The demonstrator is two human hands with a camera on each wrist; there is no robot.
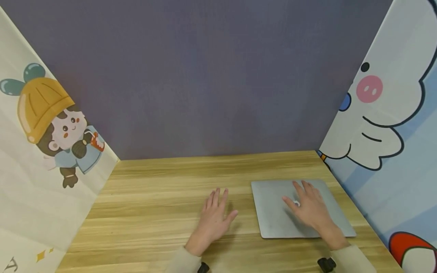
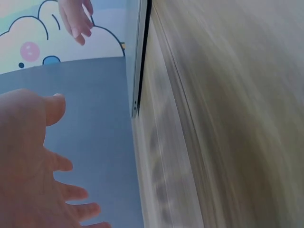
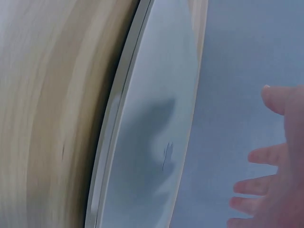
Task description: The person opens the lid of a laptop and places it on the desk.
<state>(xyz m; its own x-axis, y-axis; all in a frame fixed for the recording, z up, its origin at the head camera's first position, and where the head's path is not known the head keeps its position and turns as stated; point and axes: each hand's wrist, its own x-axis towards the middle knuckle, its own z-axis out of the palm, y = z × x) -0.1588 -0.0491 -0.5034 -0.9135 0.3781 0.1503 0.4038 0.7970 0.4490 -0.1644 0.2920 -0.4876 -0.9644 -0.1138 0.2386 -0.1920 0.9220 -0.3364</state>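
Note:
A closed silver laptop (image 1: 273, 212) lies flat on the right part of the wooden table. Over its lid hovers my right hand (image 1: 308, 208), fingers spread and holding nothing; in the right wrist view its shadow falls on the lid, with a gap between the hand (image 3: 266, 175) and the laptop (image 3: 147, 118). To the left of the laptop, my left hand (image 1: 213, 222) is held above the bare wood, palm down with fingers apart. The left wrist view shows that hand (image 2: 42, 166) empty and the laptop's thin edge (image 2: 137, 61) beyond it.
The wood-grain table (image 1: 146, 204) runs back to a grey-blue panel (image 1: 218, 83). A white sheet with a cartoon figure (image 1: 68, 129) borders the left side, and a blue and white cartoon sheet (image 1: 392, 102) borders the right.

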